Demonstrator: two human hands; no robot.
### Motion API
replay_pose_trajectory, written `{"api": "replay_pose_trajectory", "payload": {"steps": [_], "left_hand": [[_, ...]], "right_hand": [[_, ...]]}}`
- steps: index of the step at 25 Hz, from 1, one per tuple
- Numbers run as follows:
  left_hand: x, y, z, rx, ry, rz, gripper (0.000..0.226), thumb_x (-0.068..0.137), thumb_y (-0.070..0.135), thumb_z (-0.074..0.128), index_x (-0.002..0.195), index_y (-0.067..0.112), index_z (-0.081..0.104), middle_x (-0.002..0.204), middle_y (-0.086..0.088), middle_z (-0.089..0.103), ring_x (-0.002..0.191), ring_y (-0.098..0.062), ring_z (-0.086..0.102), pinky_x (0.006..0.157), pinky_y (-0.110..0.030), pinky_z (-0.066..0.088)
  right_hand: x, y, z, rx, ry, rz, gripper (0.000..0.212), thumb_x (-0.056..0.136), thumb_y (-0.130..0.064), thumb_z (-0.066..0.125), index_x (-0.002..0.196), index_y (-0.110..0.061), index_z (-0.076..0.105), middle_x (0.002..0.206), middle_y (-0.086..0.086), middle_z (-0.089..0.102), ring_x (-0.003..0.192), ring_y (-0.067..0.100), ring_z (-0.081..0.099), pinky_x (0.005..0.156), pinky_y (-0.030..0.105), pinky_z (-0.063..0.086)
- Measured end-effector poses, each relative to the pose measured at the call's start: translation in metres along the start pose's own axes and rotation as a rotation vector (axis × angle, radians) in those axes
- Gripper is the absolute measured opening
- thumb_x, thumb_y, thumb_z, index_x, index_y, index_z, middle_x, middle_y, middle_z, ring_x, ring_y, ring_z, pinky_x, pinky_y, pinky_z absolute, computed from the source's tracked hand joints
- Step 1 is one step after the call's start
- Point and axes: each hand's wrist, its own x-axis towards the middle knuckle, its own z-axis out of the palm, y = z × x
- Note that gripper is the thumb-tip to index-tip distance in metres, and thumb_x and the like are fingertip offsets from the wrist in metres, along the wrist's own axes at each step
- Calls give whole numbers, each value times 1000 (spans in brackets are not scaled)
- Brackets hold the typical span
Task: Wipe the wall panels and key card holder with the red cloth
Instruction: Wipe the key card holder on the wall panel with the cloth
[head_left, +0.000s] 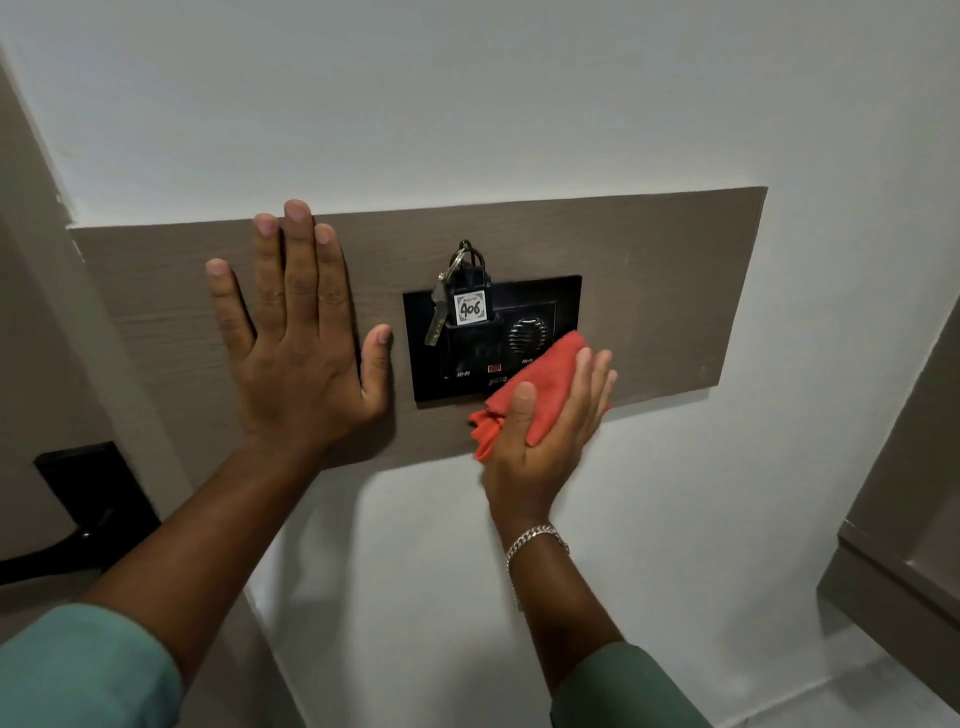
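Cloth at the lower right corner of the black key card holder (491, 338).
Left hand (298, 338) lies flat, fingers spread wide, on the brown wall panel (665, 291); right hand (545, 431) presses the red cloth (540, 384) there, fingers wrapped over it.

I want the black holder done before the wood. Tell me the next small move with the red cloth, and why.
Probably slide the right hand and its red cloth up and left across the black key card holder. The cloth covers only the holder's lower right corner; the round grille and the rest are uncovered. Go gently around the hanging key and 406 tag. The left hand lies flat on the brown wood-grain wall panel.
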Motion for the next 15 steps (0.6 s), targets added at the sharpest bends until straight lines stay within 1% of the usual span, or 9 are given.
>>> {"api": "replay_pose_trajectory", "payload": {"steps": [2,3,6,7,8,10,11,13,15], "left_hand": [[-1,0,0,2,-3,5,75,94,46,31,152,2,13,160,-21,15,148,-37,12,118,-60,6],[-1,0,0,3,-5,11,75,94,46,32,152,2,12,160,-21,15,148,-37,12,117,-60,7],[-1,-1,-1,-11,-14,24,76,94,46,33,152,1,13,160,-22,16,148,-38,13,117,-61,6],[0,-1,-1,-8,-13,22,76,94,46,33,152,1,13,160,-23,16,148,-38,13,117,-61,6],[0,-1,-1,-1,-17,19,76,94,47,32,152,1,13,160,-23,16,148,-37,13,117,-60,6],[0,-2,-1,4,-35,16,77,94,47,31,152,1,12,160,-23,15,148,-36,11,118,-60,5],[-1,-2,-2,0,-44,13,77,94,47,31,152,1,11,160,-22,14,149,-36,10,118,-59,4],[-1,-1,-3,-3,-56,13,77,94,48,31,152,1,10,161,-22,11,149,-35,7,118,-58,1],[1,-2,-4,-15,-55,17,77,94,48,31,153,2,9,161,-21,11,149,-34,6,119,-56,-2]], "right_hand": [[12,-4,0,38,40,103,56,99,-32,47,151,-14,34,166,5,24,157,20,12,129,42,12],[15,-9,0,33,6,82,57,99,-32,49,151,-14,33,166,5,23,157,19,12,129,45,12],[9,7,-16,-88,-169,-178,62,96,-36,51,152,-21,29,165,6,22,157,21,12,128,51,15],[15,17,-23,-106,-166,-193,61,96,-35,52,151,-22,30,164,5,24,156,23,14,126,55,18],[22,24,-29,-102,-125,-139,59,96,-32,53,151,-21,33,164,4,25,156,23,15,125,57,21],[29,18,-33,-22,-38,11,57,97,-29,53,150,-17,36,164,3,27,156,21,18,124,57,25],[28,4,-30,36,-41,10,56,98,-28,52,150,-15,36,164,3,27,155,21,20,124,56,26],[19,-25,-15,65,-150,-191,56,98,-30,50,150,-13,34,164,8,24,155,26,20,125,56,25],[9,-32,-3,-78,-290,-441,57,99,-36,45,150,-16,30,164,9,20,156,31,14,126,55,20]]}}
